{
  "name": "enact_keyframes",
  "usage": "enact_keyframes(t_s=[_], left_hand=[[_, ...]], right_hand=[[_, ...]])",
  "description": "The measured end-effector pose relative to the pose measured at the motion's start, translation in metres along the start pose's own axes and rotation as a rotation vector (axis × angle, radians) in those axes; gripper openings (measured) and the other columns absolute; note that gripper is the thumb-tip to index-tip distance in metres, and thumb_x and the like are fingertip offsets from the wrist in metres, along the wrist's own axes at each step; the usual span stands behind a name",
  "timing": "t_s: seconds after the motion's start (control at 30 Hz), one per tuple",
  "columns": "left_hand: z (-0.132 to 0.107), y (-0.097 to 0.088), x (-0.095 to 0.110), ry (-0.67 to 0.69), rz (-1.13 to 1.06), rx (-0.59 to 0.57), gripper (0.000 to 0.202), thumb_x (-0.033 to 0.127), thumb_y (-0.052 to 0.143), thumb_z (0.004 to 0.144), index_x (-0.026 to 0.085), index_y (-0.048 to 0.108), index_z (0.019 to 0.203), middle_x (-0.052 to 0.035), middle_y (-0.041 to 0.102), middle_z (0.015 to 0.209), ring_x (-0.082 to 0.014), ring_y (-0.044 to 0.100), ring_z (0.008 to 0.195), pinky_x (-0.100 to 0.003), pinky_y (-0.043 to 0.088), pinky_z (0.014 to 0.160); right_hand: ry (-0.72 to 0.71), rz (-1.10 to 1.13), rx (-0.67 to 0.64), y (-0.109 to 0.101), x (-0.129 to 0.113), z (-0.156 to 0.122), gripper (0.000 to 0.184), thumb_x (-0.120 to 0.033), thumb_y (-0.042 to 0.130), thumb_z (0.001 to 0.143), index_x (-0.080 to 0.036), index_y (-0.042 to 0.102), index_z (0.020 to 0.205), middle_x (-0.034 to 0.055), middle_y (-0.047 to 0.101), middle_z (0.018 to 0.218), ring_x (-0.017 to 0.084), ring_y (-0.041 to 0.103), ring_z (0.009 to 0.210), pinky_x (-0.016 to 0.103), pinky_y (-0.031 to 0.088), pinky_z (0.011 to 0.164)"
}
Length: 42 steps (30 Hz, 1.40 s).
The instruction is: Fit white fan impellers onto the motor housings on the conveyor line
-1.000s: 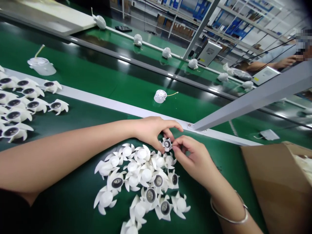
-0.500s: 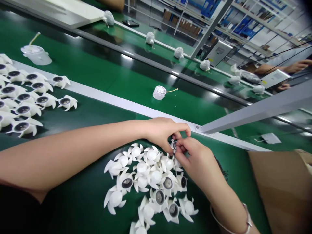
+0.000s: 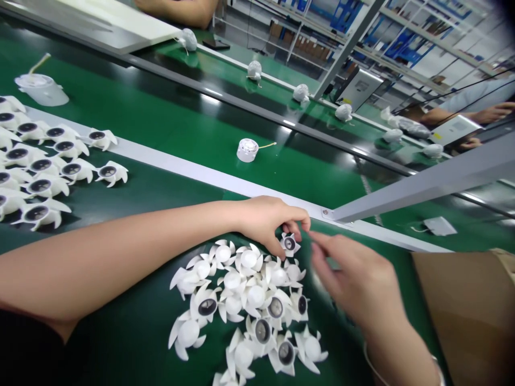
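A small white fan impeller (image 3: 289, 244), its dark-ringed hub facing up, is held in the curled fingers of my left hand (image 3: 267, 220) above the far edge of a heap. My right hand (image 3: 358, 273) is just to the right of it, blurred, thumb and index finger apart, with nothing visible between them. Below both hands lies the heap of loose white fan impellers (image 3: 256, 296), some hub-down, others showing dark round hubs. My right hand covers most of the spot where small dark bits lay.
Rows of upturned impellers (image 3: 40, 186) stand at left. Beyond the white rail (image 3: 181, 167), a conveyor carries a clear round housing (image 3: 247, 150) with a yellow wire. A slanting metal post (image 3: 422, 177) and cardboard box (image 3: 462, 311) stand at right. Co-workers' arms (image 3: 181, 10) show across the line.
My right hand has pulled away from the impeller, moving right and slightly down. My left hand stays almost in place with the impeller. Housings on the near conveyor have shifted left.
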<state>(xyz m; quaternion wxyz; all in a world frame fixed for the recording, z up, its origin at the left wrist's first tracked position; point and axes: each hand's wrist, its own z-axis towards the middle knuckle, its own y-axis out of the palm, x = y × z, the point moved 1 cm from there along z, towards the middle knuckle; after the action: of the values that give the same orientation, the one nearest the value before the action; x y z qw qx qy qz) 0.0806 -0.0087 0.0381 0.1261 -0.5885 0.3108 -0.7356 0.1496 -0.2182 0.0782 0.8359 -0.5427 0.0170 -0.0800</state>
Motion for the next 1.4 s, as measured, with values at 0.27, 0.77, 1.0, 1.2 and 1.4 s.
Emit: enact_keyframes(t_s=[0.27,0.77,1.0,1.2,1.4], left_hand=[[0.000,-0.002,0.002,-0.015,-0.036,-0.002,0.054,0.024,0.086,0.063,0.026,0.060,0.110,0.0047,0.074,0.109,-0.0140,0.066,0.097,-0.021,0.044,0.078],[0.002,-0.004,0.007,-0.072,0.000,-0.017,0.049,0.030,0.084,0.066,0.024,0.065,0.110,0.0003,0.072,0.109,-0.0156,0.064,0.095,-0.022,0.047,0.084],[0.001,-0.004,0.007,-0.060,-0.003,-0.006,0.049,0.029,0.084,0.065,0.023,0.065,0.110,0.0002,0.072,0.109,-0.0157,0.064,0.095,-0.022,0.047,0.084],[0.002,-0.004,0.008,-0.056,0.001,-0.001,0.050,0.028,0.085,0.064,0.023,0.065,0.110,-0.0009,0.073,0.108,-0.0163,0.065,0.095,-0.023,0.048,0.083],[0.002,-0.004,0.008,-0.065,-0.014,-0.003,0.050,0.029,0.085,0.064,0.023,0.065,0.110,-0.0012,0.073,0.109,-0.0162,0.065,0.094,-0.023,0.048,0.083]], right_hand=[[1.032,0.106,0.179,0.001,0.148,-0.056,0.034,-0.047,0.061,0.077,-0.017,0.075,0.087,0.0048,0.064,0.065,0.020,0.058,0.060,0.032,0.043,0.058],[1.164,-0.016,0.026,0.044,0.185,-0.069,0.035,-0.039,0.052,0.082,-0.017,0.073,0.100,0.0079,0.069,0.085,0.022,0.062,0.077,0.030,0.043,0.065],[1.271,-0.179,-0.070,0.049,0.194,-0.049,0.050,-0.044,0.048,0.086,-0.019,0.069,0.124,0.0194,0.053,0.131,0.032,0.062,0.101,0.042,0.048,0.080],[1.293,-0.193,-0.109,0.052,0.203,-0.038,0.038,-0.037,0.050,0.087,-0.018,0.077,0.105,0.0208,0.064,0.111,0.033,0.064,0.096,0.043,0.049,0.078],[1.214,-0.108,-0.066,0.055,0.209,-0.038,0.030,-0.032,0.052,0.086,-0.015,0.076,0.093,0.0192,0.067,0.105,0.032,0.062,0.097,0.042,0.047,0.082]])
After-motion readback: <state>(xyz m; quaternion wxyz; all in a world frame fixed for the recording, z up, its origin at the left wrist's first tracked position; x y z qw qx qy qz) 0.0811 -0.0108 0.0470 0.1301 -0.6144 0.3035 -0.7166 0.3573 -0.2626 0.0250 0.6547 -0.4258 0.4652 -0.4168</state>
